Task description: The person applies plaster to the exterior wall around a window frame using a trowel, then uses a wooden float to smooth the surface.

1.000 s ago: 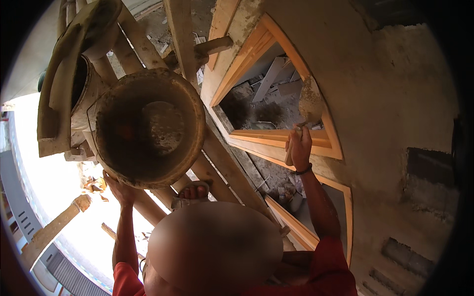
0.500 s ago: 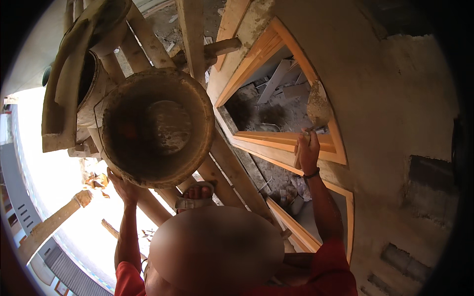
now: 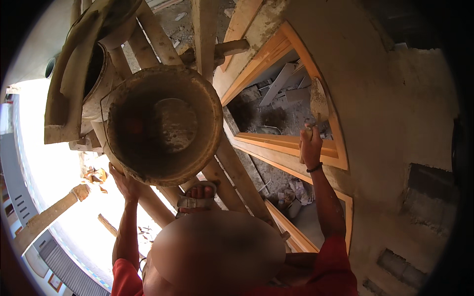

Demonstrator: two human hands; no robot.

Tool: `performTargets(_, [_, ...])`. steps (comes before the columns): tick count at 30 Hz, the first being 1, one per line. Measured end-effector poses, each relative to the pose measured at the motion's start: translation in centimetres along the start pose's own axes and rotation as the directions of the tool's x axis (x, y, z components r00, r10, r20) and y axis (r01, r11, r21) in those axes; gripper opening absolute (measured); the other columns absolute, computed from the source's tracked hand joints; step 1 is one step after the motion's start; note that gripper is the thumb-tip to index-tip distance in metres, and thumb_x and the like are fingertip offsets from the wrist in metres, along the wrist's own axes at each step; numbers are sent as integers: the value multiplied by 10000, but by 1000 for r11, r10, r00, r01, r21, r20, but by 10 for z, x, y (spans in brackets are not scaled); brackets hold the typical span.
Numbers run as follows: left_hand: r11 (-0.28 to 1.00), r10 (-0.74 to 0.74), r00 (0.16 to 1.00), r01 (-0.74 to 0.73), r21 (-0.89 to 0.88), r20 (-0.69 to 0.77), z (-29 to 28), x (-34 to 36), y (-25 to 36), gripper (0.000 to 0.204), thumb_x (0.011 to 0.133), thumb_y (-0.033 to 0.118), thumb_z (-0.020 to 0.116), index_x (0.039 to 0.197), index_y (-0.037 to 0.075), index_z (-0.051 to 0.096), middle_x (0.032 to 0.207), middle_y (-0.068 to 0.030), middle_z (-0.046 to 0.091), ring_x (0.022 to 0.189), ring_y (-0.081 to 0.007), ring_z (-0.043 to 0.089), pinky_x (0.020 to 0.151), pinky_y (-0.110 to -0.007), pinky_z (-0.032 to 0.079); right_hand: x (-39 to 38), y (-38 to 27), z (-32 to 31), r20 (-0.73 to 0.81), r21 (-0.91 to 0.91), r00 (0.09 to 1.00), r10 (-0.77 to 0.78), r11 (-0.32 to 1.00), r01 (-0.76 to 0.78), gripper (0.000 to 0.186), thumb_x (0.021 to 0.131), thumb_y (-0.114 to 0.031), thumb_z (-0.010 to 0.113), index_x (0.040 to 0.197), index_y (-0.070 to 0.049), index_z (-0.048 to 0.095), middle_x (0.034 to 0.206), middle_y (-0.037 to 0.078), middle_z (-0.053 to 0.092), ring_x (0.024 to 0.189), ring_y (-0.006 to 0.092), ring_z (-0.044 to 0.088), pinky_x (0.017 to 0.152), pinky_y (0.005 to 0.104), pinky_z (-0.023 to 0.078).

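My right hand (image 3: 311,148) is closed round the handle of a trowel (image 3: 319,98). Its mortar-coated blade lies across the right side of an orange wooden window frame (image 3: 332,116), beside the plastered wall. My left hand (image 3: 126,183) grips the outer edge of a scaffold plank (image 3: 150,204), just below a large round bucket (image 3: 213,116); some of its fingers are hidden. Mortar crusts the bucket's rim, and a paler wet patch shows at its bottom. The bucket stands on the planks, its thin wire handle at the left.
A second bucket (image 3: 101,91) stands behind a curved, dirty board (image 3: 61,98) at upper left. An upright post (image 3: 203,39) rises beyond the large bucket. My sandalled foot (image 3: 197,192) is on the planks, which have gaps between them. Rubble (image 3: 284,91) shows through the window opening.
The view has shifted slightly, so the bucket appears a little farther right. My right hand and the trowel stay at the window frame, and my left hand keeps its place by the bucket.
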State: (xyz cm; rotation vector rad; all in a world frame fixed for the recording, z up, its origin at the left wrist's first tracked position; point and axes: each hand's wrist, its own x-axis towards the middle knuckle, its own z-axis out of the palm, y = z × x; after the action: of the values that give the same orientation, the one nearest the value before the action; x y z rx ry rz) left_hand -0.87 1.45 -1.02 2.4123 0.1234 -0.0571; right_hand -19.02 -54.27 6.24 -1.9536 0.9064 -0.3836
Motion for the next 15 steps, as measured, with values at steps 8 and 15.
performTargets(8, [980,-196,980,194,-47,-32,3,-2,24,750,950,427,514,1460,-44,230,1422,-294,381,1282,-442,423,1066,-476,347,79,19,17,178,-570,857,-483,660,490,357,941,-307,597,1106,6,552,710,132,603,576,224,595,517,357,468])
performTargets(15, [969,-244,969,246,35,-43,-20,1,39,780,913,388,551,1470,-23,191,1364,-319,409,1213,-471,477,1009,-500,404,-9,10,60,46,-46,985,-168,984,171,385,967,-311,581,1192,0,558,702,27,562,581,128,512,537,307,444])
